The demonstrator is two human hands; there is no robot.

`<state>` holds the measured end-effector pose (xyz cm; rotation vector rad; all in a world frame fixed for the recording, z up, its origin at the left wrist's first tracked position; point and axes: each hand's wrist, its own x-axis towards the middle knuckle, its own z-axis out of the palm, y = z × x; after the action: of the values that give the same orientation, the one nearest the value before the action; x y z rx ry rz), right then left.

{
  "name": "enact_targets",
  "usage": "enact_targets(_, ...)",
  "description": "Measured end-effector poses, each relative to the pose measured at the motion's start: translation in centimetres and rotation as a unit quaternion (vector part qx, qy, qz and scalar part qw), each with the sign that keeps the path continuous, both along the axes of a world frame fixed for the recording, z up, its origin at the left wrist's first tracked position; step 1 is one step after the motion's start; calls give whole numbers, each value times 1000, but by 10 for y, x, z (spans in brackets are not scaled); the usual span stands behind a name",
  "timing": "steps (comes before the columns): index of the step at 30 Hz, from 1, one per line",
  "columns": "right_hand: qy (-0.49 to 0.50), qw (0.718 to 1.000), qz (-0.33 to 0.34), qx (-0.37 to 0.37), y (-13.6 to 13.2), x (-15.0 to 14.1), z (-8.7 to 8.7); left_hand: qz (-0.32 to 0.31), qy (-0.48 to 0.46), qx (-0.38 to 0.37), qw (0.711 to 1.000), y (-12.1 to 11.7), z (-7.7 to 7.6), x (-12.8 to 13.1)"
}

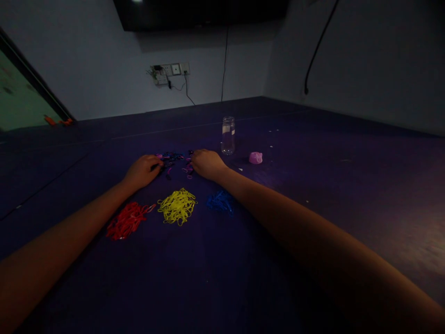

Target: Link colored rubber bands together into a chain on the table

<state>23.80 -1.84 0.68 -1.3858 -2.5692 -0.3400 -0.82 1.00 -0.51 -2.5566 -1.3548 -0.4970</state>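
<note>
Here are the left hand (pixel 143 170) and right hand (pixel 207 163), apart, fingers curled down at either side of loose mixed dark, pink and blue bands (pixel 174 156), and whether either grips one I can't tell! Nearer on this dark purple surface (pixel 194 278) lie tangled loopy heaps, red bands (pixel 128 221), yellow bands (pixel 178 206), blue bands (pixel 220 202); farther out, a clear upright jar (pixel 228 139), a rounded pink lump (pixel 256 158), then a plain wall (pixel 104 69) beneath a black screen (pixel 208 14).

No readable text, numbers or signs anywhere.
</note>
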Motion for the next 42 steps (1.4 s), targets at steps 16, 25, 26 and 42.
enact_targets(16, 5, 1000, 5, -6, 0, 0, 0, 1, -1, -4, 1000, 1, 1, -1)
enact_targets(25, 13, 1000, 9, -2, 1, 0, -1, 3, -1, -8, 1000, 1, 1, -1)
enact_targets(26, 13, 1000, 9, -1, 1, 0, -1, 3, -1, -8, 1000, 2, 1, -1)
enact_targets(42, 30, 999, 11, -1, 5, 0, -5, 16, 1, -5, 1000, -1, 3, 0)
